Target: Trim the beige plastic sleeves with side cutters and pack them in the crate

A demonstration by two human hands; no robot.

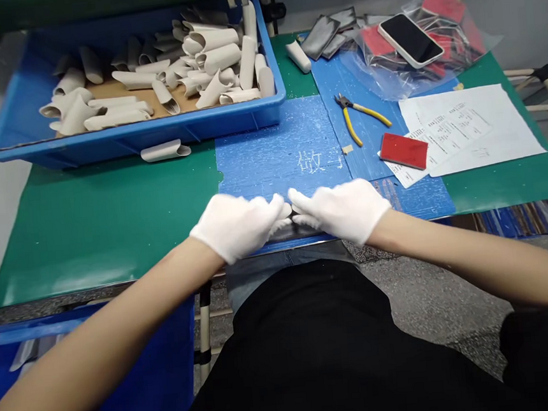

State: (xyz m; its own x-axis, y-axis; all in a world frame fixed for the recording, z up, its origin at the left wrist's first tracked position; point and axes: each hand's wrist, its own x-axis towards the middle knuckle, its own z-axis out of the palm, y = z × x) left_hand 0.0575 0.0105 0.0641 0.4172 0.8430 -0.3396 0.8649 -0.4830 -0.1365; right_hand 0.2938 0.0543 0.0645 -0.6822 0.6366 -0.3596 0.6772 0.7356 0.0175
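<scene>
My left hand (244,224), in a white glove, is closed at the front edge of the table. Opposite it, my right hand (339,211), gloved the same way, is closed too, and the fingertips of both nearly meet. Under and between the fingers shows a sliver of a dark grey piece (293,229), mostly hidden, so its kind cannot be told. Both hands are over the blue board (269,148), which has white writing on it.
Behind, a blue bin (128,132) holds many pale curved plastic pieces; one such piece (165,151) lies before it. Rightward are yellow-handled cutters (360,111), a red pad (403,151), papers (497,128), grey pads (321,37) and a phone (410,40) on a bag of red pads.
</scene>
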